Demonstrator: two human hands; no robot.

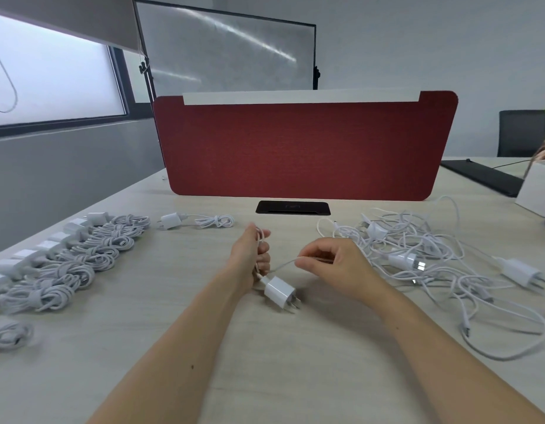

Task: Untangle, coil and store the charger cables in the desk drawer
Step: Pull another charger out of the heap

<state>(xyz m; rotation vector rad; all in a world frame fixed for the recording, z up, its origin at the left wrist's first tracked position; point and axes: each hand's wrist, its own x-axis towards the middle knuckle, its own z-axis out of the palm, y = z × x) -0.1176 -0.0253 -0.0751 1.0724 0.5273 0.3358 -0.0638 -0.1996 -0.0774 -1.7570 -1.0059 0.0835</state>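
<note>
One pale desk lies under both grips, w/ a red divider panel standing well beyond them. Right of the grips, just past the right hand, is a tangled pile of white charger cables & plugs, loose on the desk. Far left of the grips is a row of coiled chargers, each bundled, laid side by side. One more coiled charger sits just beyond the left hand. White box at far right edge holds flower stems, contents mostly cut off by the frame. Left hand is upright, fingers curled round a few loops of the cable. Right hand pinches the same cable btwn thumb & forefinger, near the left. Its white plug adapter lies on the desk just below the left hand's grip, prongs pointing away from it.
</note>
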